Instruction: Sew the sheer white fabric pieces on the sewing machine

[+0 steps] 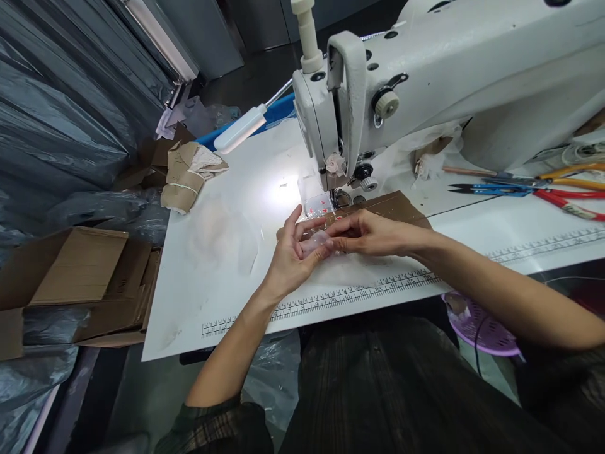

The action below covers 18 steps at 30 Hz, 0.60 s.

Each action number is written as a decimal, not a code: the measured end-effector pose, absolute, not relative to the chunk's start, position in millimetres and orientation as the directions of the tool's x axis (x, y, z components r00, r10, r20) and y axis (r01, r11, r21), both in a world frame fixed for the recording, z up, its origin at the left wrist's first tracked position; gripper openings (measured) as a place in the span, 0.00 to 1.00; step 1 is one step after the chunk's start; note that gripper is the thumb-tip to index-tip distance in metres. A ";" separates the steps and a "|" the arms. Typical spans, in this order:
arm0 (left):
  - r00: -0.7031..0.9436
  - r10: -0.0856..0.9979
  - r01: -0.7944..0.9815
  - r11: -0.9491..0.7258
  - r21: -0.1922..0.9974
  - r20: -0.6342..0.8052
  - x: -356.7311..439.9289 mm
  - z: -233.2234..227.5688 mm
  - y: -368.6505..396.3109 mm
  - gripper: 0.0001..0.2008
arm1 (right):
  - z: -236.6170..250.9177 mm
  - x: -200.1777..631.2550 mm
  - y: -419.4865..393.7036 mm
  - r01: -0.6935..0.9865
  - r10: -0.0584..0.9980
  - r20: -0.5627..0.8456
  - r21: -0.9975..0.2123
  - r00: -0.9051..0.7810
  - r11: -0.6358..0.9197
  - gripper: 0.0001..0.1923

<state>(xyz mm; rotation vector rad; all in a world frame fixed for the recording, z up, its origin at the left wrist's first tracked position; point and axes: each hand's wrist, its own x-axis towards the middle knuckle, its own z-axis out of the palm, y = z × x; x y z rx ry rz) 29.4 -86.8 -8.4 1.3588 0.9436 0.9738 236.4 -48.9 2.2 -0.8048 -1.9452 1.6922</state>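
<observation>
Head view: both hands meet on the white surface (227, 252), just in front of the sewing machine (425, 82).
Piece: small translucent pale piece (316, 242), between the two hands, near the needle area.
Left hand (293, 255): palm up, fingers half curled, piece resting against the fingertips.
Right hand (373, 232): thumb and forefinger pinch the piece's right end.
Beyond: scissors (491, 188), well to the right.

The clear piece (316, 243) between the left hand (290, 255) and right hand (368, 232) is too small and transparent to identify. Glare washes out the needle area of the sewing machine (425, 75). The machine body, the red-handled tool (574, 205) and the cardboard box (57, 284) are cut off by the picture edges.
</observation>
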 end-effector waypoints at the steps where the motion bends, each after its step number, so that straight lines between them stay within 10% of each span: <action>1: 0.343 0.939 -0.010 -0.023 1.000 0.024 28.4 -8.9 -86.7 0.45 | 2.9 234.4 -48.5 0.127 0.680 -0.063 -0.991 -0.730 0.045 0.18; 7: 0.400 0.916 0.082 -0.042 0.996 0.005 20.4 -2.9 -85.8 0.39 | 3.1 237.6 -47.6 -0.021 0.675 -0.253 -0.929 -0.693 -0.370 0.15; 14: 0.443 0.896 0.192 -0.123 0.974 0.025 16.0 6.3 -83.1 0.32 | -2.3 225.4 -59.7 -0.428 0.707 -0.131 -0.714 -0.695 -0.554 0.11; 18: 0.557 0.830 0.258 -0.182 0.949 0.008 8.1 15.2 -83.9 0.28 | 2.9 225.9 -61.7 -0.219 0.583 -0.147 -0.833 -0.799 -0.509 0.09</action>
